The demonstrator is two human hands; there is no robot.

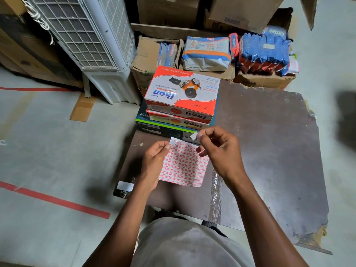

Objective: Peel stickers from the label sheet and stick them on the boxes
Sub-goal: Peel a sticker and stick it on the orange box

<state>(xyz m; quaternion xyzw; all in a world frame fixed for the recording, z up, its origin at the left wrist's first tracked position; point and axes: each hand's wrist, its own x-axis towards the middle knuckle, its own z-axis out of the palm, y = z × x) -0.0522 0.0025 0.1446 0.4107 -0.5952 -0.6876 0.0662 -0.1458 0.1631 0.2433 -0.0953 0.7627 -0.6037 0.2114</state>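
Your left hand point(154, 166) pinches the red-gridded white label sheet point(183, 166); your right hand point(219, 151) pinches a small white peeled sticker point(194, 135).

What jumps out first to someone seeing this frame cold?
The two hands at centre: the left hand holds a red-and-white label sheet while the right hand pinches a small sticker just above it. Right behind them stands a stack of boxes, topped by an orange-and-white Ikon box, on a worn brown board.

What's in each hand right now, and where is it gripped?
Left hand grips the label sheet at its upper left edge; right hand pinches a peeled sticker by one end.
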